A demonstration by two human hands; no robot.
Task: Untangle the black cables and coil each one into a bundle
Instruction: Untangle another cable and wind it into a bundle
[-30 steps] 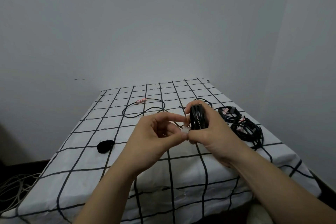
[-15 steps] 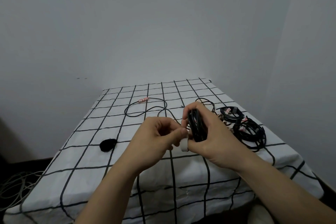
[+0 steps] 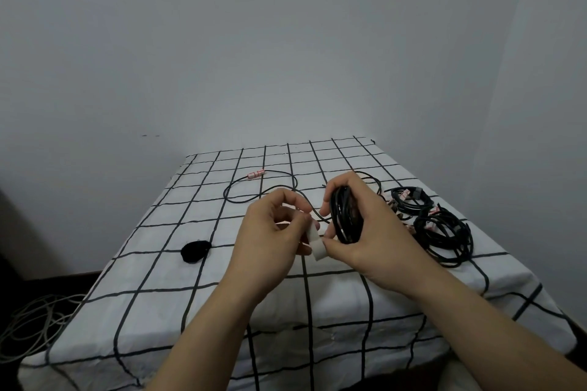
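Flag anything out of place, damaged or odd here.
Nothing damaged or spilled. One oddity: a tangle of pale cables lies on the floor left of the cloth-covered table. A loose black cable on the table is simply not yet coiled.

The worktop (image 3: pixel 158 263) is draped in matt, creased white fabric. Above the worktop, the coiled black cable (image 3: pixel 344 216) has a smooth, faintly glossy plastic jacket; the white strip (image 3: pixel 316 243) beside it looks matt, paper-like.

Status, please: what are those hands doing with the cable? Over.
Right hand grips coiled black cable. Left hand pinches white strip beside it. One loose cable on table behind; nothing blocking.
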